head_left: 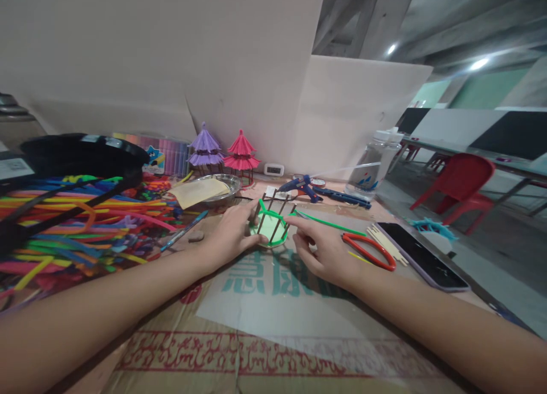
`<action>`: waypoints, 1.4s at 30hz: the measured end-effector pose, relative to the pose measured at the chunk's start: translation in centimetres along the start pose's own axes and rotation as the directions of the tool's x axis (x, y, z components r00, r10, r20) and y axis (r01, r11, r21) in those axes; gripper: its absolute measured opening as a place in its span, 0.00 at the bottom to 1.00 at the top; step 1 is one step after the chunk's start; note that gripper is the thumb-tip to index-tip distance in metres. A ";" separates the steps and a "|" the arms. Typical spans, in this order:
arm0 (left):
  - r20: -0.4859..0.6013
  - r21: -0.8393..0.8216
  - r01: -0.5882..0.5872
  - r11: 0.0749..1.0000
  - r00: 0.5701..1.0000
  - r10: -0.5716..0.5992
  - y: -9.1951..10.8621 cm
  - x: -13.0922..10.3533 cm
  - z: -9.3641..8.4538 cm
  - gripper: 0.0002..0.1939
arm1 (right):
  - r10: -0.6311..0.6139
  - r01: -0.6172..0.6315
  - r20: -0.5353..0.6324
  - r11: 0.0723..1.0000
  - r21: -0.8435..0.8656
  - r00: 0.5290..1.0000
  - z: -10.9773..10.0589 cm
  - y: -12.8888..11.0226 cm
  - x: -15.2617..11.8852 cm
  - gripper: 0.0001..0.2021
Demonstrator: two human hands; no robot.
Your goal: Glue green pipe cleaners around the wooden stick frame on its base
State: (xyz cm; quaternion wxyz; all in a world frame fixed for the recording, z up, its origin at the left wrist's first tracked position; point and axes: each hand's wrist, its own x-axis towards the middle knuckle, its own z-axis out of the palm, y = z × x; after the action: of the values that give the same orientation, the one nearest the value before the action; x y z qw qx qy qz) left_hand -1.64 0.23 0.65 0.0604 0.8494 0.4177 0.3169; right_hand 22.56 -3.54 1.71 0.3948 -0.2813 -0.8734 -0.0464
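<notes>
A small frame of thin brown sticks point(261, 226) stands on a round, light green base, with a bright green pipe cleaner point(273, 214) running around the sticks partway up. My left hand point(233, 232) grips the left side of this frame, thumb at the front edge of the base and fingers behind. From the right, my right hand point(322, 249) reaches with its index finger stretched out to the right-hand sticks; its other fingers are loosely curled, and nothing shows in them. Just behind this hand lies another green pipe cleaner point(333, 223).
Colourful pipe cleaners point(85, 223) heap at left. Purple point(205, 146) and red point(241, 152) pagoda models stand behind, near a foil-like bowl point(233, 183). A blue glue gun point(301, 186), bottle point(371, 163), red-handled tool point(371, 251), pale sticks point(387, 243) and phone point(421, 254) lie right.
</notes>
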 end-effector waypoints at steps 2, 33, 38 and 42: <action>0.000 0.016 -0.006 1.000 1.000 0.006 -0.1 0.0 0.1 0.32 | 0.007 -0.007 0.004 1.000 -0.006 1.000 0.1 0.0 0.0 0.19; -0.001 -0.380 0.091 0.920 0.995 -0.099 -1.6 0.2 1.2 0.31 | 0.540 -0.545 0.115 0.772 0.328 0.834 1.5 2.5 0.5 0.09; -0.017 -0.352 0.083 0.932 0.995 -0.095 -1.2 0.2 0.9 0.27 | 0.573 -0.616 0.228 0.725 0.309 0.788 2.1 3.1 0.6 0.20; -0.027 -0.324 0.071 0.943 0.996 -0.084 -0.8 0.2 0.7 0.29 | 0.549 -0.615 0.300 0.761 0.206 0.780 1.9 2.9 0.7 0.18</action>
State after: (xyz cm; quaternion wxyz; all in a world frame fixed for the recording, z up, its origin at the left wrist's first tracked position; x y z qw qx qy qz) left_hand -1.66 1.04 -0.11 0.2027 0.8043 0.3945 0.3955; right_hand 22.48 -0.22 0.54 0.3265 -0.4818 -0.7768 0.2407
